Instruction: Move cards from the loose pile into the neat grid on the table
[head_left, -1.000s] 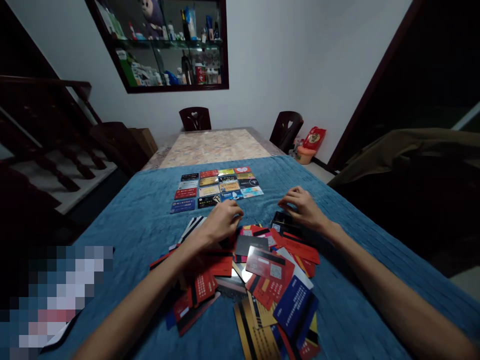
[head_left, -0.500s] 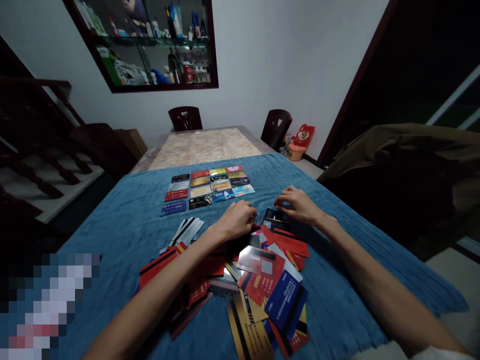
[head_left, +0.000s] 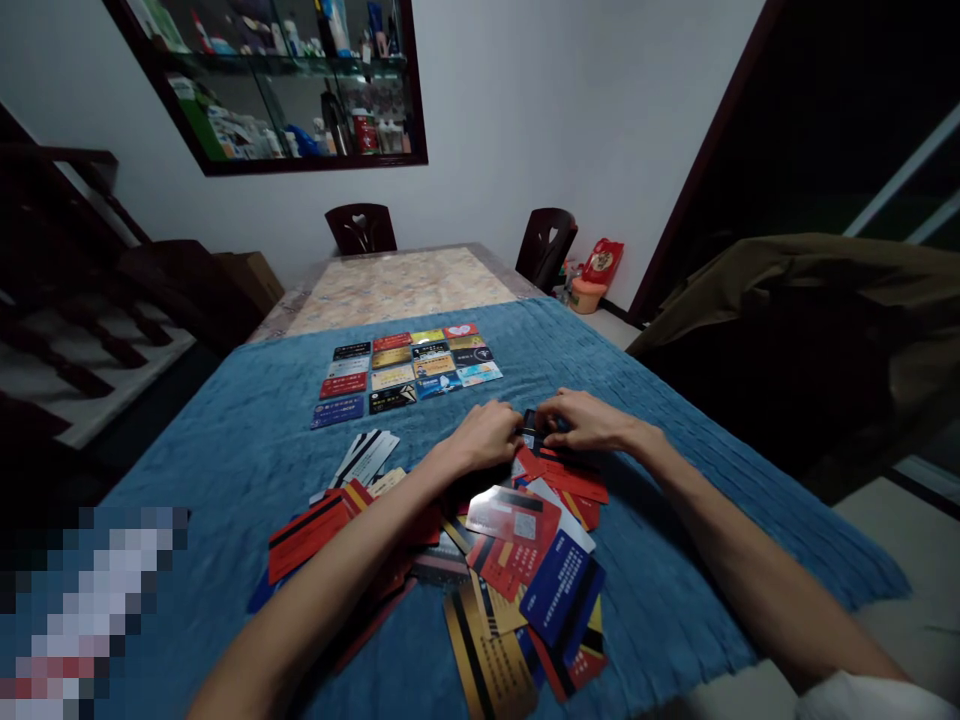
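Observation:
A black card (head_left: 529,422) lies at the far end of a loose heap of cards, between my two hands. My left hand (head_left: 486,437) is curled, with its fingertips at the card's left edge. From the other side, my right hand (head_left: 579,420) pinches at the card's right edge, its fingers bent. Both hands hide part of the card. Nearer to me the heap holds red cards (head_left: 574,475), a blue card (head_left: 562,588) and a gold card (head_left: 491,655), most with a magnetic stripe up. My left forearm covers some of the red cards.
Beyond my hands, several cards lie in neat rows, among them a purple-blue card (head_left: 337,412) and a heart card (head_left: 460,330). White striped cards (head_left: 367,458) lie left of the heap. A blue cloth (head_left: 225,430) covers the near table. Chairs (head_left: 546,248) stand around it.
My right hand has moved left and in to the black card, and its fingers have closed there. My left hand has shifted slightly right toward the same card. The view has tilted slightly.

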